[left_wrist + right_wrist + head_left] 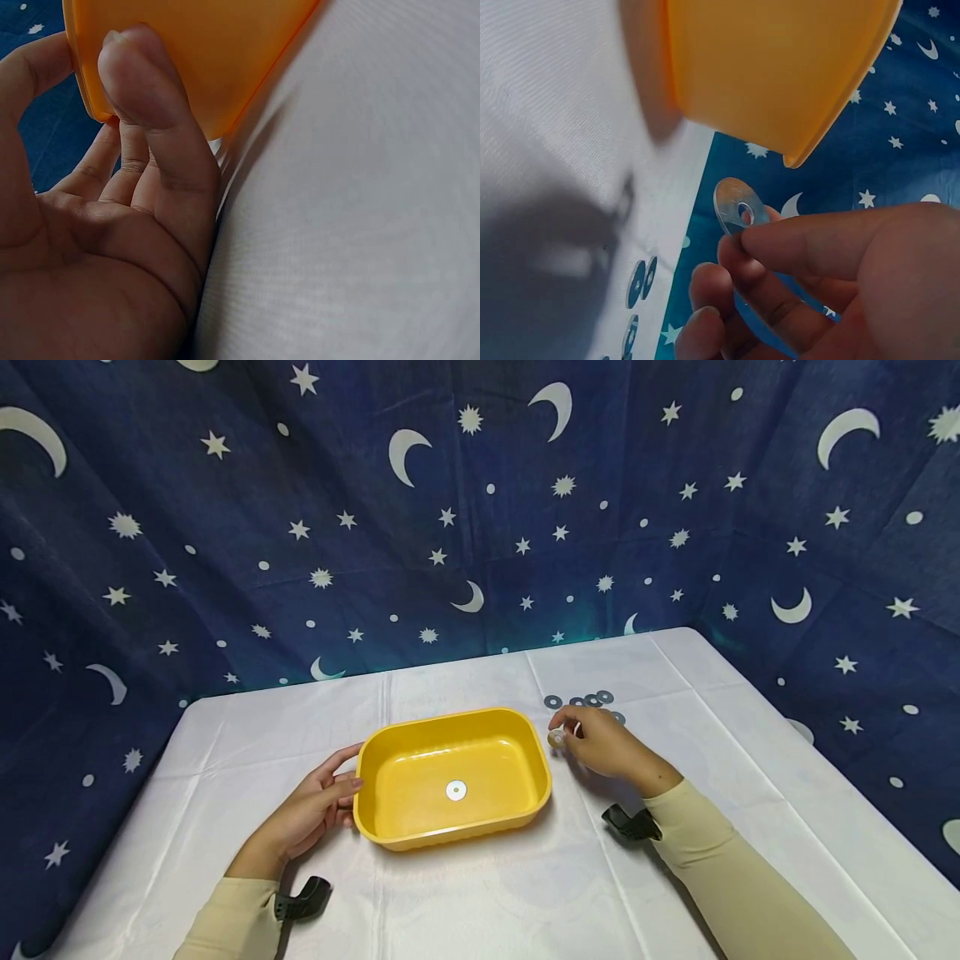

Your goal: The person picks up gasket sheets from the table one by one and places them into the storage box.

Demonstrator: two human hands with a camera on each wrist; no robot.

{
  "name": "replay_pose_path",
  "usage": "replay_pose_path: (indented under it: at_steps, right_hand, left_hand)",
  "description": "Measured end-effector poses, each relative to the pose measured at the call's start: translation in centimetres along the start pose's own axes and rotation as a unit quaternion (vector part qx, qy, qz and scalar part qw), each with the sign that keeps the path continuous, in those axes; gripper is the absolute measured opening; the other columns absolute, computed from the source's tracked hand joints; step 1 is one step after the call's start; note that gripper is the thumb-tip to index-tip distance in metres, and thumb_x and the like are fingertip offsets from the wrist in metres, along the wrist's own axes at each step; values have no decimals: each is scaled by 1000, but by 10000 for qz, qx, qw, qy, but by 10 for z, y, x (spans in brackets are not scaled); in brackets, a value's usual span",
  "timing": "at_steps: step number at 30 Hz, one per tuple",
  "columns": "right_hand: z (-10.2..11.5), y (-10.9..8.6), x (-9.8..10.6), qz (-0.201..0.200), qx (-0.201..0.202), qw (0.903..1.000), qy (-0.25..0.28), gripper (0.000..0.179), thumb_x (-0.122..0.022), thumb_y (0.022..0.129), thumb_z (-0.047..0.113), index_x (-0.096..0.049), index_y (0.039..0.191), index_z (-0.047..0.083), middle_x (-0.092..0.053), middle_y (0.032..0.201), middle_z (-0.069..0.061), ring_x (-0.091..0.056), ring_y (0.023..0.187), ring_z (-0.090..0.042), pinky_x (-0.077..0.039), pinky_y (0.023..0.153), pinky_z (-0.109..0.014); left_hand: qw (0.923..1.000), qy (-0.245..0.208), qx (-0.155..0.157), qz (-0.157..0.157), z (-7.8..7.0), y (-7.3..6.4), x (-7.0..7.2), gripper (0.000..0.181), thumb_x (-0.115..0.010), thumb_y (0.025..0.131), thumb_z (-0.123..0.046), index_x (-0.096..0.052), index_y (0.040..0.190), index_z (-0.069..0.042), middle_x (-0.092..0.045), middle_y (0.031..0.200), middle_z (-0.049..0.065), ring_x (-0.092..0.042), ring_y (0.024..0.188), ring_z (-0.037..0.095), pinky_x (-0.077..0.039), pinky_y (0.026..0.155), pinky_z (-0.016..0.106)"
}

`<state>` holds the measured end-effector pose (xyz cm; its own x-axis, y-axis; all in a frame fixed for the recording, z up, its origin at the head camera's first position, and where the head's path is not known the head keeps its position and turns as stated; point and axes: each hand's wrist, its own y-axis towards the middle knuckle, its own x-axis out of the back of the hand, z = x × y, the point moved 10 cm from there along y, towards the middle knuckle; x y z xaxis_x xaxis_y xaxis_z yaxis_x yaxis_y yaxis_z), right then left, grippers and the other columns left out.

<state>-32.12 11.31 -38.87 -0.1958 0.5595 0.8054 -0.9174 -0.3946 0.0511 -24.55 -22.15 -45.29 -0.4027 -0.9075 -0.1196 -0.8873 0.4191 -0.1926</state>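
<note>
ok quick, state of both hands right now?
Left hand: open, fingers touching the left end of the yellow rounded-rectangular plastic tray.
Right hand: closed, pinching a round silver metal washer.

No text, label, brand, number or sign can be read on anything shown in the head view or in either wrist view.

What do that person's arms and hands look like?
The left sleeve and right sleeve are long and plain beige. A black, bent left wrist camera and matching right wrist camera stick out near the cuffs. The left hand and right hand wear no gloves.
</note>
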Motion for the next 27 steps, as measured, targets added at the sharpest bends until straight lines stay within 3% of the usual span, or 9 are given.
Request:
replay_pose_path:
  at_steps: [10,17,23,27]
  right_hand:
    - [14,-5,15,-493,94,9985,201,17,-53,84,6,-65,91,16,-56,79,-1,-48,66,-16,-42,61,-28]
    - [23,-9,19,-631,25,9967,503,18,-52,85,10,-65,95,17,-57,78,1,-51,72,-17,-44,58,-27]
    - [44,-15,14,-529,193,9913,1187,17,-55,86,9,-65,96,19,-58,82,-1,-53,72,-19,-47,63,-29]
    - [59,-16,2,-202,169,9854,1682,17,-54,87,9,-64,96,19,-57,84,-3,-56,74,-22,-52,66,-33]
  left_hand:
    - [9999,95,96,-102,1,0,1,57,-46,96,-16,-17,145,-23,-55,114,13,-56,66,12,-50,59,22]
    - [9998,80,124,-108,2,1,2,56,-45,97,-16,-17,145,-23,-56,114,12,-57,67,12,-50,59,22]
    - [9999,38,102,-71,1,0,1,57,-45,96,-15,-17,145,-23,-56,112,12,-56,66,12,-50,59,22]
    - [9998,104,144,-126,2,1,2,57,-47,96,-16,-19,144,-24,-55,105,10,-53,65,12,-51,60,22]
